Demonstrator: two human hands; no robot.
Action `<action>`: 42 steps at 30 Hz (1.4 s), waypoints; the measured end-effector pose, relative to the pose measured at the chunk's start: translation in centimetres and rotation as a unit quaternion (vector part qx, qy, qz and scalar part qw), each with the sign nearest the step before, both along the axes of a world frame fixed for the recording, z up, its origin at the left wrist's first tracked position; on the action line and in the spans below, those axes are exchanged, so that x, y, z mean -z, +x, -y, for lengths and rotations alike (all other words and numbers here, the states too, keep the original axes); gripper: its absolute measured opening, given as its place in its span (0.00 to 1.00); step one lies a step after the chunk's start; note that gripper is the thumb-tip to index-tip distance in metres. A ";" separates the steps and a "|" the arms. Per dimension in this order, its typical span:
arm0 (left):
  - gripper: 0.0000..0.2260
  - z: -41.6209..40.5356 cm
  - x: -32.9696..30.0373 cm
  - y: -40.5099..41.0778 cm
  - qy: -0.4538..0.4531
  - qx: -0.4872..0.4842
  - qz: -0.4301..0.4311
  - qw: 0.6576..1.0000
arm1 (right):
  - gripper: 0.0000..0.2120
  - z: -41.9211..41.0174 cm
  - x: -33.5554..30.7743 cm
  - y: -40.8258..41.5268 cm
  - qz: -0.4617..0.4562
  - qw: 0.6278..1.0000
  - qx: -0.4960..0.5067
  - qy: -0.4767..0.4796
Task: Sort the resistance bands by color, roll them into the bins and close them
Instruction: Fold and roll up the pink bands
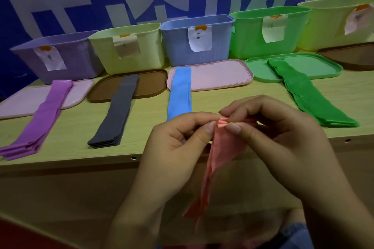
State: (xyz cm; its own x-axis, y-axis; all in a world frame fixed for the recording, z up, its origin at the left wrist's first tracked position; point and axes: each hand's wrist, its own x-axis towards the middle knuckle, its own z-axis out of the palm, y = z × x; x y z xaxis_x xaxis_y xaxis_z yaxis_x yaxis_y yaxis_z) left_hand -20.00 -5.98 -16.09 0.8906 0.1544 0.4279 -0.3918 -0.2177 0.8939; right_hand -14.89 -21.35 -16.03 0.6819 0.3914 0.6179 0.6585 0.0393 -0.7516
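Both hands hold up a stack of pink resistance bands (218, 151) in front of the table edge. My left hand (178, 147) and my right hand (279, 137) pinch its top end, and the rest hangs down. Flat on the table lie stacks of purple bands (43, 119), grey bands (117, 111), blue bands (180, 91) and green bands (307, 93). Behind them stand open labelled bins: purple (81, 56), pale yellow-green (147, 50), blue (176, 46), green (247, 34) and a second pale yellow-green one (327, 24).
Lids lie in front of the bins: a pink lid (20, 101), a brown lid (149, 83), a second pink lid (222, 75), a green lid (315, 62) and a second brown lid (352, 56). The wooden table (77, 129) ends at its front edge just below the hands.
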 end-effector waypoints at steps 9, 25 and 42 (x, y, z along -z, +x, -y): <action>0.07 0.6 0.4 0.1 -0.049 -0.013 0.020 0.999 | 0.01 0.5 -0.1 -0.2 -0.031 0.999 -0.042 0.004; 0.09 0.5 0.5 -0.4 0.008 -0.017 0.034 0.999 | 0.03 0.2 0.0 -0.4 -0.016 1.000 -0.010 0.003; 0.13 0.7 1.1 -0.1 -0.020 -0.027 0.079 0.996 | 0.02 -0.4 0.3 -0.6 0.000 0.999 0.048 0.023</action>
